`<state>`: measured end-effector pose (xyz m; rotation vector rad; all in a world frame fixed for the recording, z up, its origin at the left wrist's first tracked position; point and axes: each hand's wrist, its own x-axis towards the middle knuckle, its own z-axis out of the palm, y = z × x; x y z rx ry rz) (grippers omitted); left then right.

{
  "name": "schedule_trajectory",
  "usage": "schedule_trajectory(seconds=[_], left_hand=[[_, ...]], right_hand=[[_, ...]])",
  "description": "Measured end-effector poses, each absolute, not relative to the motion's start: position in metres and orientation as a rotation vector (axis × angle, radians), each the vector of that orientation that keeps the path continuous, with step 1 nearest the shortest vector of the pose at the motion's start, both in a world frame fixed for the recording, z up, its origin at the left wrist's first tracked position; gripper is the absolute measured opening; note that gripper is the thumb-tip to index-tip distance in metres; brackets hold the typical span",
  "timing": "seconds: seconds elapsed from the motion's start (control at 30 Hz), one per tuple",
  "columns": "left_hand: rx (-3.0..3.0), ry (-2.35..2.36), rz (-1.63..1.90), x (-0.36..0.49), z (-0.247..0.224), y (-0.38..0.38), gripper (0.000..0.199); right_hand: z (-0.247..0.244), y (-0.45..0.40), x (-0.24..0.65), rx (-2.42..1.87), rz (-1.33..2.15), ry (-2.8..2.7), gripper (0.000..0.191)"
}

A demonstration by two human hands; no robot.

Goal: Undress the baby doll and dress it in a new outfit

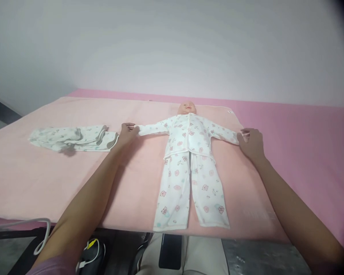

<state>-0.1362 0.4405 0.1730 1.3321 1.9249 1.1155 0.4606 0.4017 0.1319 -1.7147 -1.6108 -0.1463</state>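
A baby doll (187,108) lies on its back on a peach blanket (126,191), dressed in a white printed top (190,133) and white printed trousers (176,191). Its arms are spread to both sides. My left hand (129,133) pinches the cuff of the sleeve on the left. On the other side, my right hand (250,142) has its fingers closed at the end of the right-hand sleeve. Both trouser legs lie straight and slightly apart, their hems close to the blanket's front edge.
Folded white printed clothes (71,138) lie left of my left hand. A pink sheet (304,152) shows under the blanket at the right. Below the front edge, a black phone (170,251) rests on my lap, with a white cable (47,233) at the lower left.
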Motion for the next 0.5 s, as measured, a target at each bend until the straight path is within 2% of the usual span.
schedule_trajectory(seconds=[0.13, 0.3, 0.4, 0.5], left_hand=[[1.376, 1.948, 1.124, -0.134, 0.17, 0.44, 0.023], [1.725, 2.173, 0.974, -0.122, 0.161, 0.436, 0.021], [1.867, 2.246, 0.921, -0.111, 0.177, 0.427, 0.034], [1.96, 2.193, 1.052, -0.097, 0.209, 0.389, 0.04]], right_hand=[[0.128, 0.401, 0.449, -1.649, 0.002, -1.944, 0.071], [0.126, 0.402, 0.443, -1.86, 0.206, -2.074, 0.075], [0.141, 0.398, 0.429, -1.815, 0.057, -2.036, 0.07], [0.168, 0.367, 0.402, -1.644, -0.181, -1.913, 0.063]])
